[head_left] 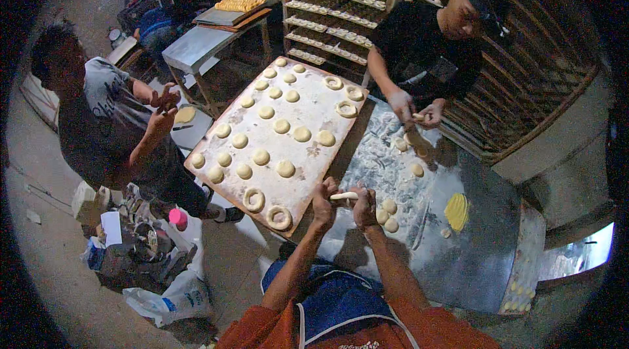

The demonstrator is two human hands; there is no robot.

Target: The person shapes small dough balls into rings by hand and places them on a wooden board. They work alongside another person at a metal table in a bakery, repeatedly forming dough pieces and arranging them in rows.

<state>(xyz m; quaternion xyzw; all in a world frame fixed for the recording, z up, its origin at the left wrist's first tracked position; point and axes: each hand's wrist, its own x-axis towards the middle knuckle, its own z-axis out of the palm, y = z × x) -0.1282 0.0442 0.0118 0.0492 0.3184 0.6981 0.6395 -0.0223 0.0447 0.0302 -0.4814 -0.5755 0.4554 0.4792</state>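
A small pale piece of dough (344,196) spans the gap between my hands, above the near right edge of a floured wooden board (308,97). My left hand (325,202) closes on one end of it, and my right hand (364,208) grips the other. Beside my right hand, several round dough balls (390,207) sit together on the floured metal table (419,251). Flattened dough rounds (261,156) lie spread over the board. Dough rings sit at its near corner, one of them a ring (280,217) close to my left forearm, and more at its far right corner.
Across the table a person (426,54) in black handles dough. At left another person (111,113) stands beside the board. A yellow flat mass (456,211) lies on the table's right. Behind is a rack (334,28) of filled trays; bags and clutter (173,300) cover the floor at left.
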